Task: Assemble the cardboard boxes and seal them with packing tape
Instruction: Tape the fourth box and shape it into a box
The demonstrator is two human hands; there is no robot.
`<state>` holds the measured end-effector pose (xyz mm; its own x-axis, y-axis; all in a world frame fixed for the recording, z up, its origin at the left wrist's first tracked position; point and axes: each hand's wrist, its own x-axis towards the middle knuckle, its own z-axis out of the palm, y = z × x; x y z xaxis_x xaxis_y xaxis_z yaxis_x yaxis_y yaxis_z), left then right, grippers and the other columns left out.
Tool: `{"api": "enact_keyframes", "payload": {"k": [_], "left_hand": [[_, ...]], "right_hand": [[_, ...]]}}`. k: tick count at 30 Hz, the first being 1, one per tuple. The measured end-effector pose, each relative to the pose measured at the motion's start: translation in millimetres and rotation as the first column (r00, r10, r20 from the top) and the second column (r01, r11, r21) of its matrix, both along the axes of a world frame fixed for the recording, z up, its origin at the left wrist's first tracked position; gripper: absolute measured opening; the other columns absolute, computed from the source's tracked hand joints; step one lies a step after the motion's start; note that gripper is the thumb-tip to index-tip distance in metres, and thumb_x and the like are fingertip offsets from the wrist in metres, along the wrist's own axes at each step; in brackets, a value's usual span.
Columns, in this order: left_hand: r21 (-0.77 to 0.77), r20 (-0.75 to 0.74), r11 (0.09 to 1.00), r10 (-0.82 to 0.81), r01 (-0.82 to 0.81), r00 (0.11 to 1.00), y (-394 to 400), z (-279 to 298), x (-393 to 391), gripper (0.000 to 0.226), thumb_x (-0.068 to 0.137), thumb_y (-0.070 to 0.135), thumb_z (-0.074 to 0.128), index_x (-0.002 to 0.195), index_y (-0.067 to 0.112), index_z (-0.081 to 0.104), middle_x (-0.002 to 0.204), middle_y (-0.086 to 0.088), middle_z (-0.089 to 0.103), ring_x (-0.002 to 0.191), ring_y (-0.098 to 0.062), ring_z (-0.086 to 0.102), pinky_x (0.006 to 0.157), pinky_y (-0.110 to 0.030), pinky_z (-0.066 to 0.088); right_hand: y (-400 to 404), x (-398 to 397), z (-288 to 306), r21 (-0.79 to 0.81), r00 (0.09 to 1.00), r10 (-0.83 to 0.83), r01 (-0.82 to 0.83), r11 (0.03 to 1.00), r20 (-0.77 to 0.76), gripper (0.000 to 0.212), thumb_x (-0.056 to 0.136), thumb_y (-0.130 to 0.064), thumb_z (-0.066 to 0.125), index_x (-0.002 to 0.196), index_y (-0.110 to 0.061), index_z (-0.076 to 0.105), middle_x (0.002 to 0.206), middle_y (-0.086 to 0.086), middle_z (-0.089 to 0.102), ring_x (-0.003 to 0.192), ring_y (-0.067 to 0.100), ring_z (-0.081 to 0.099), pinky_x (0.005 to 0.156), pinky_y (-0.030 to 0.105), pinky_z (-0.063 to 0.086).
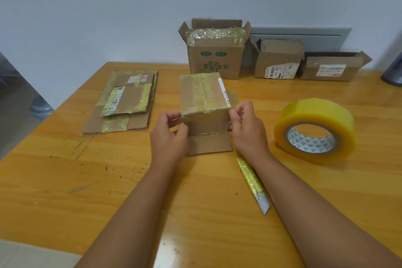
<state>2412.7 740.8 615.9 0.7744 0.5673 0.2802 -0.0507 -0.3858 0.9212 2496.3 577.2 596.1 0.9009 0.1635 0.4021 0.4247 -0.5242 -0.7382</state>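
Head view: both hands' fingers [233, 115] pinch one small box [204, 98]; three open boxes [214, 59] behind, one tape roll [315, 130].

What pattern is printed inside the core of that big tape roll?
Small teal triangles on white, inside the yellow tape roll; the head view shows it.

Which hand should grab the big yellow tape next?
Probably the right hand: the tape roll lies on its side of the box, with nothing between. The left hand would have to cross over the box.
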Motion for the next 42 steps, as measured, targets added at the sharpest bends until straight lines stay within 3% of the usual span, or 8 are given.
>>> {"api": "enact_keyframes", "payload": {"k": [8,13,19,27,33,37,39,42], "left_hand": [[0.019,0.009,1.000,0.024,-0.024,1.000,2,-4,1,0.006,0.093,0.016,0.066,0.093,0.017,0.060,0.100,0.020,0.059,0.090,0.012,0.057,0.067,-0.001,0.041],[0.010,-0.008,0.999,0.033,-0.033,0.999,7,-6,3,0.014,0.093,0.015,0.066,0.083,0.023,0.061,0.101,0.011,0.064,0.091,0.010,0.057,0.070,-0.001,0.041],[-0.049,-0.006,0.998,-0.050,0.050,0.999,12,-10,4,0.020,0.098,0.011,0.057,0.092,0.031,0.061,0.096,0.011,0.065,0.096,-0.014,0.064,0.091,-0.041,0.055],[-0.206,0.020,0.977,-0.047,0.050,0.999,12,-9,2,0.014,0.092,0.015,0.063,0.080,0.021,0.065,0.094,0.012,0.070,0.104,-0.010,0.066,0.096,-0.047,0.053],[-0.155,0.047,0.983,-0.091,0.097,0.995,11,-9,1,0.031,0.093,-0.003,0.049,0.079,0.020,0.065,0.105,0.010,0.067,0.111,-0.012,0.063,0.093,-0.035,0.055],[-0.028,0.033,0.994,-0.104,0.105,0.994,11,-7,0,0.027,0.087,0.002,0.058,0.078,0.026,0.065,0.101,0.008,0.068,0.099,0.009,0.060,0.081,-0.017,0.050],[0.035,0.033,0.994,-0.105,0.104,0.994,10,-5,-1,0.032,0.086,-0.002,0.061,0.077,0.029,0.064,0.101,0.006,0.067,0.093,0.009,0.060,0.075,-0.006,0.045],[0.046,0.028,0.994,-0.102,0.100,0.994,11,-5,-1,0.025,0.086,0.003,0.067,0.078,0.026,0.063,0.099,0.011,0.067,0.095,0.002,0.063,0.074,-0.005,0.044]], "right_hand": [[1,-4,4,-0.038,0.998,0.018,-0.015,0.999,0.066,0.023,0.104,-0.028,0.042,0.102,-0.013,0.060,0.075,0.008,0.065,0.068,0.030,0.061,0.059,0.045,0.049],[0,-7,7,-0.091,0.996,0.039,-0.032,0.995,0.075,0.020,0.104,-0.023,0.045,0.099,-0.010,0.058,0.074,0.008,0.063,0.066,0.029,0.057,0.056,0.038,0.039],[1,-4,6,-0.107,0.999,0.023,-0.018,0.994,0.047,0.018,0.105,-0.023,0.043,0.094,-0.011,0.051,0.074,0.010,0.062,0.067,0.032,0.056,0.057,0.040,0.040],[1,-5,5,-0.106,0.999,0.025,-0.019,0.994,0.049,0.019,0.105,-0.024,0.042,0.095,-0.011,0.050,0.075,0.008,0.062,0.067,0.030,0.056,0.057,0.040,0.043],[1,-5,5,-0.124,0.999,0.014,-0.008,0.992,0.042,0.019,0.106,-0.025,0.040,0.098,-0.011,0.050,0.076,0.008,0.061,0.068,0.031,0.056,0.055,0.036,0.037],[0,-5,6,-0.134,0.999,0.008,-0.003,0.991,0.039,0.021,0.106,-0.027,0.039,0.100,-0.010,0.051,0.077,0.009,0.061,0.069,0.031,0.056,0.057,0.039,0.041],[0,-5,6,-0.138,0.999,0.009,-0.004,0.990,0.040,0.021,0.106,-0.026,0.039,0.101,-0.010,0.051,0.076,0.008,0.060,0.069,0.030,0.056,0.056,0.038,0.039],[0,-5,7,-0.142,0.999,0.014,-0.007,0.990,0.046,0.021,0.106,-0.026,0.039,0.101,-0.010,0.052,0.076,0.007,0.059,0.069,0.029,0.055,0.055,0.034,0.034]]}}
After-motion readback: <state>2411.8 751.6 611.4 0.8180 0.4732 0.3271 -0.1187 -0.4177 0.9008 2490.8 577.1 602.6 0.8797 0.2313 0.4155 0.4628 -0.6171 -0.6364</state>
